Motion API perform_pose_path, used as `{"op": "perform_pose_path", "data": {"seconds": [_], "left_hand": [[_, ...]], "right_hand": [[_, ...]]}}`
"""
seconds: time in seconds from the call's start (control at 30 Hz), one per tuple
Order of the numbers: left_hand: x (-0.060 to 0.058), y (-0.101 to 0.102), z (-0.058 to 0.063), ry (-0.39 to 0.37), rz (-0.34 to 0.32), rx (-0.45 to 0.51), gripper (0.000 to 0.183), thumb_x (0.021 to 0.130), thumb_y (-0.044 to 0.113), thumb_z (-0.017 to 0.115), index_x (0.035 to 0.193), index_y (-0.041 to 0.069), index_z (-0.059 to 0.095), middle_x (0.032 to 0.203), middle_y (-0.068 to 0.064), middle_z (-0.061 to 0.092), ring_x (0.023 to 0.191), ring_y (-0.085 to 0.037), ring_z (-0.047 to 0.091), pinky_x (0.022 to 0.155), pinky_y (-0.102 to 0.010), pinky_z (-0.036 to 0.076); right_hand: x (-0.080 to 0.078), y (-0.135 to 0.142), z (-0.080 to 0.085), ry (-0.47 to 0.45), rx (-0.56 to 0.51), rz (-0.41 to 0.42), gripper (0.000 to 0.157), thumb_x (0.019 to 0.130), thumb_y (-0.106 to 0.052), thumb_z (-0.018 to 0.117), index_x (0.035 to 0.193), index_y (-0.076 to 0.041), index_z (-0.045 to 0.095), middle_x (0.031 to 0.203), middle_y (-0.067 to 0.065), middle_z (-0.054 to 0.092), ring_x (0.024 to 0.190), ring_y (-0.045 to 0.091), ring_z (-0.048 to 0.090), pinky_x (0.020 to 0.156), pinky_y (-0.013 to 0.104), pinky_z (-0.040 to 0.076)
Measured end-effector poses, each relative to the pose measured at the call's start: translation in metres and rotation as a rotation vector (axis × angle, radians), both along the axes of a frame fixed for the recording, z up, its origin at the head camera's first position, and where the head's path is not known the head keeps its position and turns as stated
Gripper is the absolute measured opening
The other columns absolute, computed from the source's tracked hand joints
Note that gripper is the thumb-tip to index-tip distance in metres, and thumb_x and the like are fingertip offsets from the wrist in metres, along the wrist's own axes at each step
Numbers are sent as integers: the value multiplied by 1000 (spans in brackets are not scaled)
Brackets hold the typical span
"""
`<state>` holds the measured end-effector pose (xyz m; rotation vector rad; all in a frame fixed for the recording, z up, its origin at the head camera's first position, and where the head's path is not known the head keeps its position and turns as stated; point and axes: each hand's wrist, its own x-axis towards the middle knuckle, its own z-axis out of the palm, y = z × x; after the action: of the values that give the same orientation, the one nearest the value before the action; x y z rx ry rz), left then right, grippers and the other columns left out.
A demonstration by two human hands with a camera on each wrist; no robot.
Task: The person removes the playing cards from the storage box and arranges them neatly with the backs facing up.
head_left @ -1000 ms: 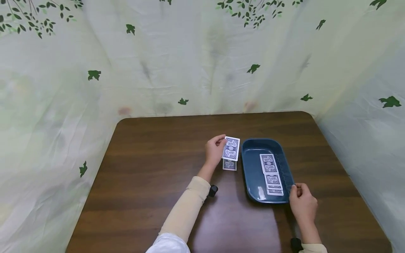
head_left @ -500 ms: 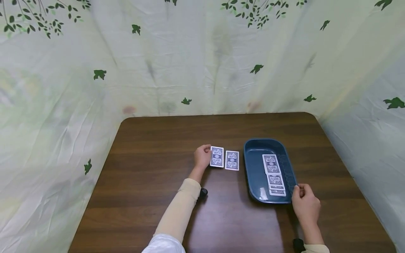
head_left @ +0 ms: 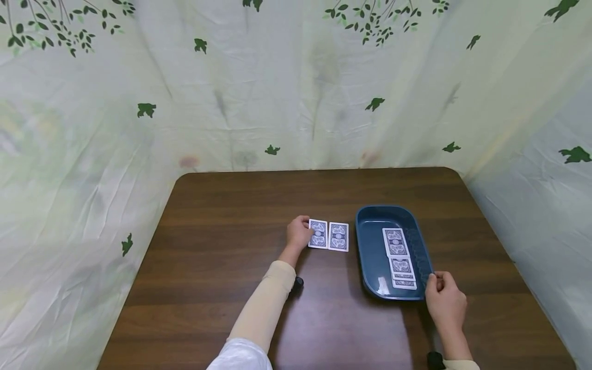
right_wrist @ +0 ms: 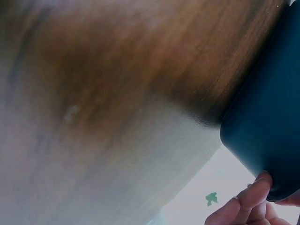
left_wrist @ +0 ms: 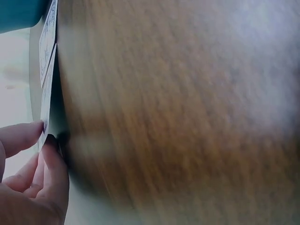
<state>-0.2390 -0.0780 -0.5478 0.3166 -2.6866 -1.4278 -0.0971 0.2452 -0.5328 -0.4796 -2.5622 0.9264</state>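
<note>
Our left hand [head_left: 298,235] pinches a card [head_left: 320,234] by its left edge, its long axis running away from us, with a second card [head_left: 338,237] between it and the tray [head_left: 371,259] our right hand [head_left: 446,299] grips.

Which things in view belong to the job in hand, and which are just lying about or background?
In the job:
- left hand, pinching a card
- second card beside it
- blue tray
- overlapping cards in the tray
- right hand, holding the tray's rim

Apparently only surroundings:
- wooden table, as support
- cloth with green prints
- black device at the right wrist
</note>
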Motion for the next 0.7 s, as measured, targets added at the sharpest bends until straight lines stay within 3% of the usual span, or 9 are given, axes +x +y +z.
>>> {"op": "perform_pose_path", "data": {"seconds": [0.7], "left_hand": [[0,3,-1,-23,8,-135,41,76,1,77,115,-3,65,89,-14,64,88,-29,59,80,-39,46]], "right_hand": [[-1,-1,-1,-11,2,-6,25,96,-17,50,97,4,62,70,12,58,63,35,53,57,43,35]]}}
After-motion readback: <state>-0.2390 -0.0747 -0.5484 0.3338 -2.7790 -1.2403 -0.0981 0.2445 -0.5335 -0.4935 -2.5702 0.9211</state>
